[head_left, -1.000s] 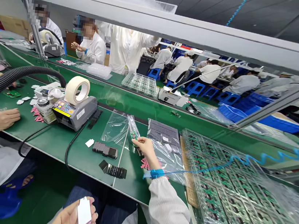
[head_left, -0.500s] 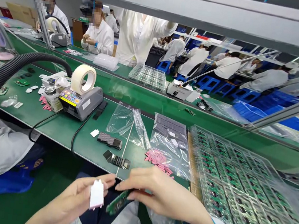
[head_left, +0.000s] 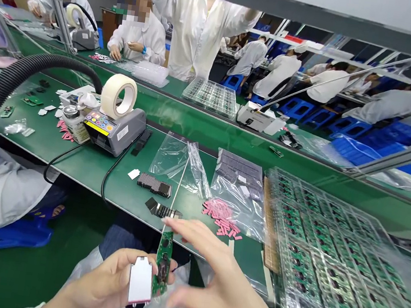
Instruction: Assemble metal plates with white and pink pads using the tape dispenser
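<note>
Board (head_left: pixel 163 264) now in left hand (head_left: pixel 100 279), right hand (head_left: pixel 215 271) spread

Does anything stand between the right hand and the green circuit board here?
No loose object visibly does. Only fingertips of the left hand show past the edge of the green circuit board that faces the open right hand. The white piece is on the board's other side, out of the way.

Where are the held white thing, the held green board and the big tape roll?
White thing (head_left: pixel 141 281): head view, flat face.
Green board (head_left: pixel 163 262): head view, front's middle.
Big tape roll (head_left: pixel 111 94): head view, outer side.
</note>
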Demonstrator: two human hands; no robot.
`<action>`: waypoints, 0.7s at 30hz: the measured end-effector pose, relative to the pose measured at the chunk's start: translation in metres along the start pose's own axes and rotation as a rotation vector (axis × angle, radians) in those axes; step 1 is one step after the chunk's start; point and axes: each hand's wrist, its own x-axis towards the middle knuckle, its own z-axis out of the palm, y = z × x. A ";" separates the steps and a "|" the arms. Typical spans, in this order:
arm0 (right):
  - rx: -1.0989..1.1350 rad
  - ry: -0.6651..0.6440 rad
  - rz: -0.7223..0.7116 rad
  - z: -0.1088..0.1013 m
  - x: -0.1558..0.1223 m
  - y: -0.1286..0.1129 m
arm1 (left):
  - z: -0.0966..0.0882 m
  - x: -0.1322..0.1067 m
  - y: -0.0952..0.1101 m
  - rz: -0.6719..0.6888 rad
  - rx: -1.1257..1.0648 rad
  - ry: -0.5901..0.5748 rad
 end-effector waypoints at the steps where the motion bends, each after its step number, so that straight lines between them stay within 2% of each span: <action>1: -0.066 -0.030 -0.027 0.002 -0.003 -0.001 | 0.000 -0.001 0.000 0.006 -0.027 -0.004; 3: -0.172 -0.047 -0.061 0.007 -0.007 -0.003 | -0.001 -0.002 -0.001 0.010 -0.054 -0.024; 6: -0.222 0.026 -0.071 0.009 -0.007 -0.004 | -0.003 -0.002 -0.002 0.021 -0.058 -0.010; 10: -0.185 0.070 -0.083 -0.004 -0.002 -0.008 | -0.001 -0.001 -0.001 0.024 -0.019 0.055; 14: -0.227 0.012 -0.157 -0.011 0.007 -0.020 | 0.008 0.002 0.001 0.023 0.025 0.129; 21: -0.276 -0.052 -0.189 -0.001 0.017 -0.027 | 0.017 0.003 0.002 0.037 0.088 0.137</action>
